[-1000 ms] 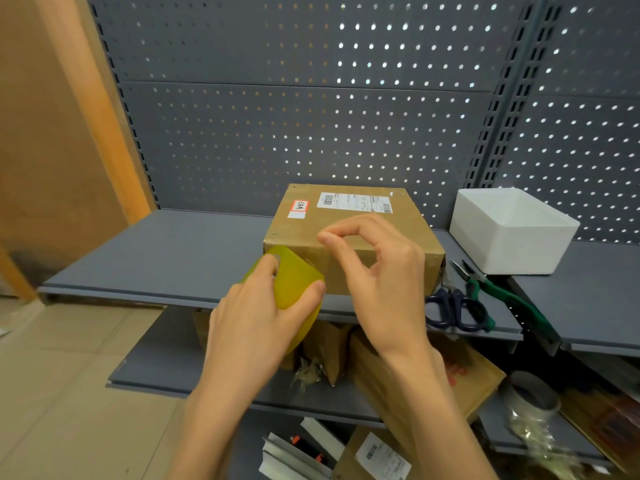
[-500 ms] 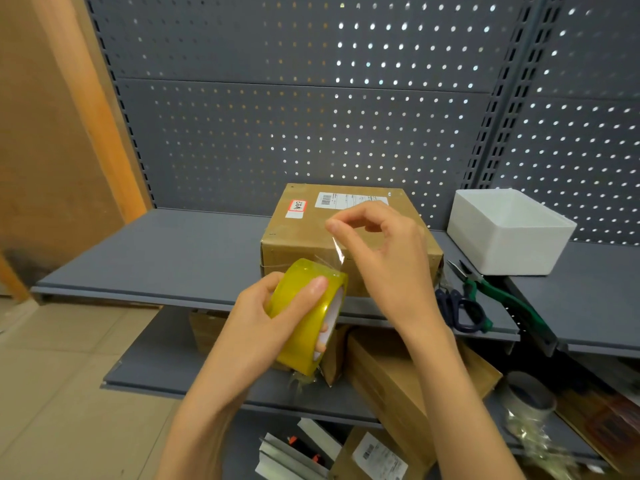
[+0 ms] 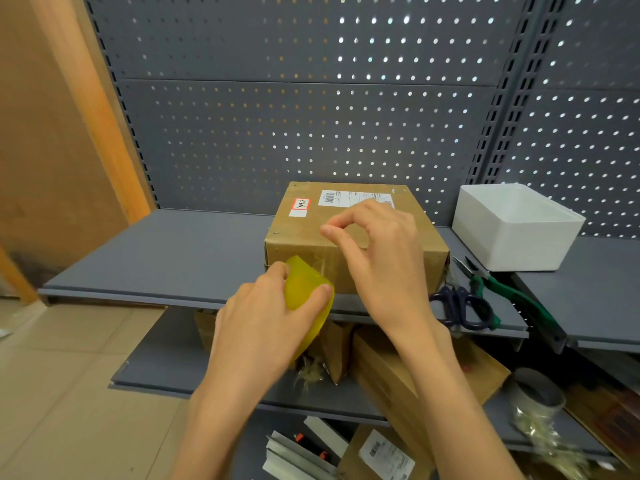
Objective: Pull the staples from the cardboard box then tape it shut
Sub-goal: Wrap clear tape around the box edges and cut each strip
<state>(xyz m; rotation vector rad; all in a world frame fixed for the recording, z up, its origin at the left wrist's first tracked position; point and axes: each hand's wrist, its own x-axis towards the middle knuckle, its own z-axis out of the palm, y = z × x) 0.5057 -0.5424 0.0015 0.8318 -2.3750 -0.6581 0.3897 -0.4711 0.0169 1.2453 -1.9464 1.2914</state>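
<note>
While you stand facing the grey shelf [image 3: 166, 258], this is how things lie:

Box: your cardboard box [image 3: 346, 220] sits closed on the shelf, near its front edge, with the long axis running away from you toward the pegboard [image 3: 311, 133]. 1 short face looks straight at you.

Labels: a white shipping label [image 3: 346, 197] and a small red-edged sticker [image 3: 300, 206] lie on the far part of the box top.

Left hand: your left hand [image 3: 263, 327] grips the yellow tape roll [image 3: 306, 292] with fingers curled over it and the thumb on its near rim. You hold the roll at the shelf's front edge, just in front of the box's near face.

Tape: a clear strip [image 3: 323, 261] shows against the near face of the box, above the roll; whether it is stuck down you cannot tell.

Right hand: your right hand [image 3: 381, 265] hovers over the near top edge of the box, thumb and forefinger pinched together, the other fingers curled loosely. Whether the pinch has the tape end in it cannot be made out.

Tools: dark-handled scissors [image 3: 460, 306] and green-handled pliers [image 3: 502, 292] lie on the shelf to the right of the box, near each other.

Bin: a white bin [image 3: 512, 233] stands to the right, beyond the pliers.

Lower shelf: other cartons [image 3: 391, 372] lie below.
</note>
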